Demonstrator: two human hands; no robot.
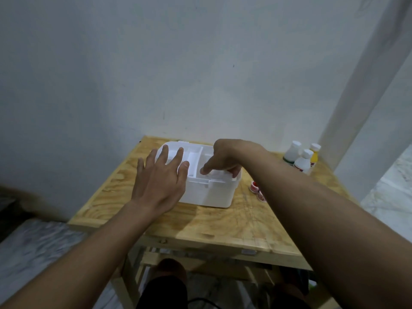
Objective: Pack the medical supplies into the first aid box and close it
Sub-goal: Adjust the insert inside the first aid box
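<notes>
The white first aid box (209,194) sits open-topped on the wooden table (218,221), with a white divided tray visible inside. My left hand (159,177) hovers over the box's left side, fingers spread, holding nothing. My right hand (225,159) reaches down into the right part of the box, fingers curled on a white piece at the rim; I cannot tell whether it grips it. Three white-capped bottles (302,157) stand at the table's far right. Two small red-and-white items (256,189) lie right of the box, partly hidden by my right forearm.
A pale wall stands right behind the table. A white curtain or panel (367,90) hangs at the right. My knees show below the table's front edge, over a grey patterned floor (38,248).
</notes>
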